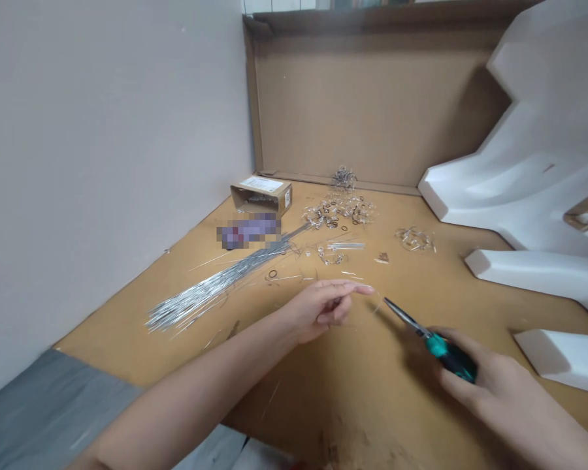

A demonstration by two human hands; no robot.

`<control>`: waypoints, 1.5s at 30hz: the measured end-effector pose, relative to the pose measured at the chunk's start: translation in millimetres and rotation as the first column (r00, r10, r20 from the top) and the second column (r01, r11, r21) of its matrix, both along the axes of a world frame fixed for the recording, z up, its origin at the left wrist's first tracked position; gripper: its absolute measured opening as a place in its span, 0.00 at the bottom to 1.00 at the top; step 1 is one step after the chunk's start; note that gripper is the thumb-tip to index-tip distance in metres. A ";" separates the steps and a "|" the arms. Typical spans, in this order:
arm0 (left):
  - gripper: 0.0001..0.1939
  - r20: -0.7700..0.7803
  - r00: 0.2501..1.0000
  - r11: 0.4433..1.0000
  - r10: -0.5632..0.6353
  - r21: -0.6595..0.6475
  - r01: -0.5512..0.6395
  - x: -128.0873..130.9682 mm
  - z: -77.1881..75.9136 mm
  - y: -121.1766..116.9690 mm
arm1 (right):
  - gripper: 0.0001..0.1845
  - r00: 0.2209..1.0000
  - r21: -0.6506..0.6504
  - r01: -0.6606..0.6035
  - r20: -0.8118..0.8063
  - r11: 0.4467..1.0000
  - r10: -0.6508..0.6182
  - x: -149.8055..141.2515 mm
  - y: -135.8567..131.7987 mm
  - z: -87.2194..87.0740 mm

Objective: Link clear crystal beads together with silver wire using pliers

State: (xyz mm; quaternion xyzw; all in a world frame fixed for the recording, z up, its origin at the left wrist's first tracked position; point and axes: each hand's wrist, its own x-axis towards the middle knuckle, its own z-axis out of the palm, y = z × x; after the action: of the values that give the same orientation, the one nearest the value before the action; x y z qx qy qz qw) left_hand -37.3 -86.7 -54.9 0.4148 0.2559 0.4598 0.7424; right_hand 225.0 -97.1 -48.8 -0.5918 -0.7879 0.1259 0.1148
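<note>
My left hand (328, 303) is over the middle of the wooden table, thumb and index finger pinched together. A thin wire (378, 301), faint and partly blurred, sticks out past these fingertips. My right hand (494, 385) is wrapped round the black and green handles of long-nose pliers (434, 344). The pliers' tip points up and left and ends close to the wire; whether it touches the wire I cannot tell. Left of my hands lies a long bundle of straight metal wires (210, 284). Beyond my left hand are short straight wire pieces (345, 246) and small bent rings (330, 256).
A pile of wire rings (343, 209) lies at the back, with a smaller wire heap (415, 239) to its right. An open small box (281, 199) stands near the left wall. White foam packing (514, 196) borders the right side, and a cardboard panel (372, 111) closes the back.
</note>
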 end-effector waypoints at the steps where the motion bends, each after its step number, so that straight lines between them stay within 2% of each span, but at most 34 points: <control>1: 0.14 0.013 1.000 1.000 -0.008 -0.001 0.008 0.2 0.0 -0.2 | 0.20 0.997 -0.006 0.009 0.070 1.000 -0.009 -0.8 0.6 -4.5; 3: 0.14 0.036 0.999 1.000 -0.023 -0.005 0.023 0.9 0.3 -0.4 | 0.21 0.982 -0.015 -0.013 0.188 1.000 0.016 -5.6 1.9 -11.7; 4: 0.14 0.045 0.998 0.999 -0.031 -0.009 0.031 1.2 0.5 -0.5 | 0.21 0.976 0.026 -0.026 0.219 0.999 0.019 -9.3 2.8 -14.4; 7: 0.14 0.068 0.997 0.999 -0.046 -0.026 0.048 1.9 0.5 -0.6 | 0.20 0.965 0.157 -0.094 0.258 0.983 0.051 -21.4 8.5 -20.3; 10: 0.13 0.083 0.996 0.998 -0.039 -0.044 0.042 2.5 -0.6 -0.2 | 0.20 0.961 0.217 -0.156 0.261 0.964 0.097 -30.8 19.3 -26.4; 13: 0.13 0.094 0.995 0.998 -0.044 -0.047 0.048 3.0 -2.3 0.7 | 0.19 0.969 0.247 -0.186 0.206 0.951 0.136 -37.7 29.8 -30.8; 16: 0.13 0.065 0.997 0.999 -0.033 -0.028 0.035 3.3 -3.2 1.1 | 0.18 0.980 0.285 -0.190 0.005 0.940 0.197 -46.5 32.5 -25.9; 18: 0.13 0.022 1.000 1.000 -0.005 -0.005 0.005 3.5 -2.6 1.0 | 0.17 0.946 0.198 -0.167 -0.244 0.966 0.214 -54.2 29.6 -16.7; 19: 0.13 -0.003 1.000 1.000 0.012 0.009 -0.012 3.5 -1.8 0.8 | 0.17 0.903 0.078 -0.170 -0.388 0.982 0.187 -58.3 27.5 -11.4; 20: 0.13 -0.031 0.999 0.999 0.027 0.022 -0.027 3.5 -0.8 0.6 | 0.18 0.845 -0.083 -0.213 -0.517 0.974 0.141 -62.2 25.5 -6.2; 22: 0.13 -0.092 0.994 0.998 0.056 0.045 -0.052 3.1 1.7 0.3 | 0.17 0.727 -0.296 -0.321 -0.686 0.900 0.034 -69.1 22.8 1.5; 23: 0.13 -0.121 0.990 0.996 0.075 0.051 -0.069 2.7 3.0 0.2 | 0.16 0.679 -0.343 -0.360 -0.734 0.868 -0.008 -71.9 22.3 3.5; 26: 0.11 -0.172 0.977 0.991 0.128 0.056 -0.120 1.9 6.2 0.1 | 0.13 0.587 -0.357 -0.380 -0.806 0.854 -0.076 -78.1 22.6 2.7; 30: 0.11 -0.165 0.968 0.981 0.190 0.055 -0.184 3.9 7.5 -1.7 | 0.13 0.553 -0.344 -0.343 -0.826 0.874 -0.108 -83.6 20.7 -5.1; 35: 0.16 -0.083 0.938 0.938 0.337 0.117 -0.327 9.2 8.2 -4.1 | 0.13 0.518 -0.282 -0.198 -0.843 0.939 -0.144 -83.7 16.0 -11.6; 37: 0.17 -0.130 0.908 0.913 0.398 0.150 -0.378 9.4 8.7 -3.1 | 0.13 0.491 -0.258 -0.125 -0.855 0.958 -0.166 -81.5 16.8 -13.2; 39: 0.14 -0.258 0.877 0.913 0.405 0.173 -0.370 8.6 8.5 -1.5 | 0.12 0.450 -0.250 -0.095 -0.874 0.963 -0.183 -79.2 19.3 -14.6; 42: 0.10 -0.419 0.843 0.939 0.337 0.213 -0.270 8.0 6.1 0.3 | 0.12 0.363 -0.263 -0.129 -0.910 0.956 -0.201 -77.1 23.6 -16.7; 45: 0.13 -0.423 0.855 0.948 0.301 0.233 -0.218 9.7 2.4 1.1 | 0.11 0.287 -0.321 -0.183 -0.922 0.929 -0.262 -76.4 25.9 -17.5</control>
State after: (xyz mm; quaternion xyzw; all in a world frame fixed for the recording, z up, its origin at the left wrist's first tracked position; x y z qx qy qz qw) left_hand -27.6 -85.6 -52.5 0.5359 0.4336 0.4675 0.5534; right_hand 148.6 -71.2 -66.3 -0.4280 -0.5077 0.5952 0.4526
